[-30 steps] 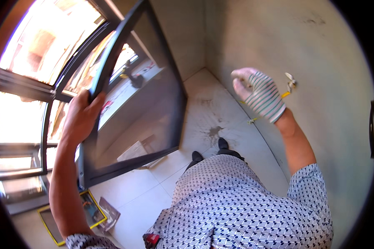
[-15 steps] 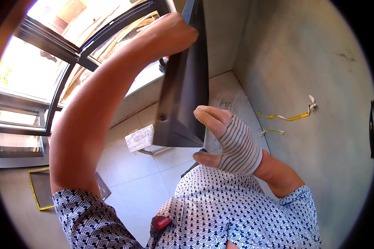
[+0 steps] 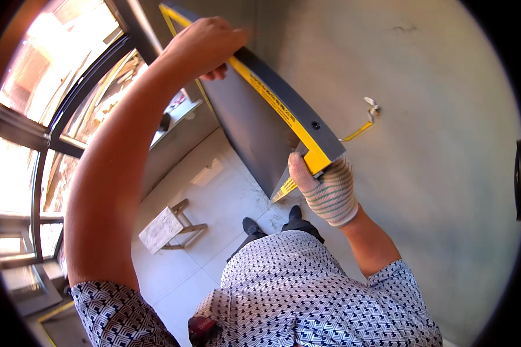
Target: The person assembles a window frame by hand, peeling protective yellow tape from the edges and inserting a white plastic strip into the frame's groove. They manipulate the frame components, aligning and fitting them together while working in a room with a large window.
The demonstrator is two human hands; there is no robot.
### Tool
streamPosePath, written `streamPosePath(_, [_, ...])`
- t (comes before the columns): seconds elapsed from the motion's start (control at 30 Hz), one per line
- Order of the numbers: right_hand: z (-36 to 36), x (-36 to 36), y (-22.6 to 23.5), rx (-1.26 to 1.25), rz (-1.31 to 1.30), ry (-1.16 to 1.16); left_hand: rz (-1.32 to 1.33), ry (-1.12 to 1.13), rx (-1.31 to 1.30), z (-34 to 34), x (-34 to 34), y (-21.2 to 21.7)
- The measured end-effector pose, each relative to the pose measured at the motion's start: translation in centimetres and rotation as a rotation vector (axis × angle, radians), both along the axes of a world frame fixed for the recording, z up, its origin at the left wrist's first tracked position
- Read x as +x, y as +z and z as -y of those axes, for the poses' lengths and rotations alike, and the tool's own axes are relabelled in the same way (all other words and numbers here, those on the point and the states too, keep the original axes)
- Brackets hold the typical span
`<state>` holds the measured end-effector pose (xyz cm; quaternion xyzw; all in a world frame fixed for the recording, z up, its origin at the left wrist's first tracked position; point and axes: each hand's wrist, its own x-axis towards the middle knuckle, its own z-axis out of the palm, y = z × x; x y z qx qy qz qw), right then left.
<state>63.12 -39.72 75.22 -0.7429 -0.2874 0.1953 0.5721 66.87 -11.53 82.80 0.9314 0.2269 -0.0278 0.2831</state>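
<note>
A dark grey window screen frame (image 3: 278,95) with yellow strips along its edges is held up in front of me, tilted from upper left to lower right. Its inner panel (image 3: 246,124) is dark and smooth-looking. My bare left hand (image 3: 208,43) is closed over the frame's upper part, slightly blurred, some fingertips showing beneath the edge. At the lower right corner, my right hand (image 3: 327,188), in a striped knit glove, grips the frame; its thumb lies on the near side and its other fingers are mostly hidden.
A small wooden stool (image 3: 162,229) stands on the tiled floor, left of my feet (image 3: 252,225). Large dark-framed windows (image 3: 49,139) line the left side. A peeled yellow strip (image 3: 362,130) lies off to the right by a plain wall (image 3: 440,150). Another yellow-edged frame (image 3: 58,312) is at lower left.
The frame has swung from near upright to a slant, bringing its yellow-striped edge into view. My right hand, earlier open beside the corner, has closed on it. My left hand moved left.
</note>
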Motion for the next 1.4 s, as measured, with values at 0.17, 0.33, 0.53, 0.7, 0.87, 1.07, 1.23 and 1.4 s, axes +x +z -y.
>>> streamPosePath(0.17, [0.9, 2.2, -0.2, 0.114, -0.038, -0.221, 0.064, -0.033, -0.017, -0.1, -0.7, 0.2])
streamPosePath(0.33, [0.7, 4.6, -0.7, 0.239, -0.036, -0.316, 0.106, -0.153, 0.194, -1.0, -1.9, 0.6])
streamPosePath(0.53, [1.6, 5.8, -1.8, 0.32, -0.131, -0.269, -0.02, -0.204, 0.519, 0.8, -3.4, 2.6])
streamPosePath(0.7, [2.4, 6.5, -2.7, 0.34, -0.104, -0.249, 0.335, -0.407, 0.583, -0.3, -2.8, 0.1])
streamPosePath(0.87, [3.1, 7.6, -3.8, 0.366, -0.127, -0.243, 0.231, -0.439, 0.377, 0.6, -1.0, -0.4])
streamPosePath(1.07, [4.1, 8.5, -4.0, 0.455, -0.219, -0.258, 0.332, -0.467, 0.388, 1.1, 0.2, -2.0])
streamPosePath(1.23, [5.3, 10.3, -4.0, 0.477, -0.119, -0.313, 0.437, -0.508, 0.514, 2.1, 0.6, -2.3])
streamPosePath(1.4, [7.0, 11.7, -4.3, 0.468, -0.025, -0.386, 0.429, -0.538, 0.517, 4.4, 1.4, -1.9])
